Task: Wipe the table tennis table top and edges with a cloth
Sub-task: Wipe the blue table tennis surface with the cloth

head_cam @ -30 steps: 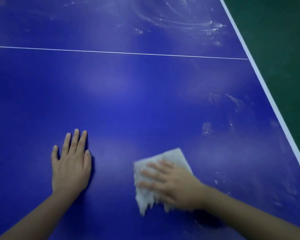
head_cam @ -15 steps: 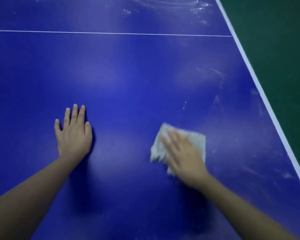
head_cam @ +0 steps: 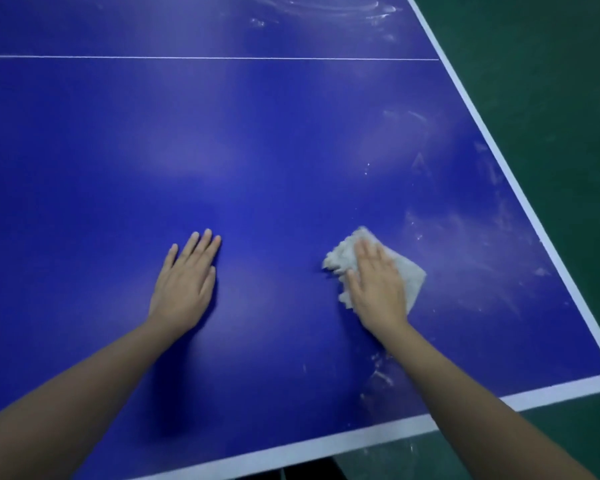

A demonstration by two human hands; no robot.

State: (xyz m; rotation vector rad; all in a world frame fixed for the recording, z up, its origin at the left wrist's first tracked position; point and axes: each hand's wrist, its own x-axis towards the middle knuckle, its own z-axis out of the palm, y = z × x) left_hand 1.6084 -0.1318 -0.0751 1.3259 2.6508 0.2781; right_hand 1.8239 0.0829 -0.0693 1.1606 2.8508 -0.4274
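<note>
I have the cloth [head_cam: 411, 280] lying on the blue worktop [head_cam: 257, 150], in its near right part, short of both the white side edge [head_cam: 501, 161] and the white near edge [head_cam: 326, 445]; the right hand [head_cam: 378, 287] lies on top of it, fingers [head_cam: 369, 252] straight and together, pressing down rather than clutching, so nothing is gripped; the left hand [head_cam: 184, 282] is flat on the bare worktop well apart to the left, fingers released and holding nothing, and I read it as a brace; the cloth looks to me light, soft and limp, white and fluffy, bunched and ragged at its left side and flatter at its right corner; I judge it will slide easily on this smooth, glossy surface but will crumple or roll under the palm if pushed from one end, so the best hold is a flat palm over its middle with the fingers spread to pin the loose bunch; for the edges I would expect to fold it over the rim and pinch it there; pale smears [head_cam: 465, 237] show to the right of the cloth toward the side edge, and swirls [head_cam: 343, 8] beyond the thin centre line [head_cam: 222, 57]; those patches look undone to me; no container of any sort is in view; beyond the edges lies green floor [head_cam: 551, 98].
</note>
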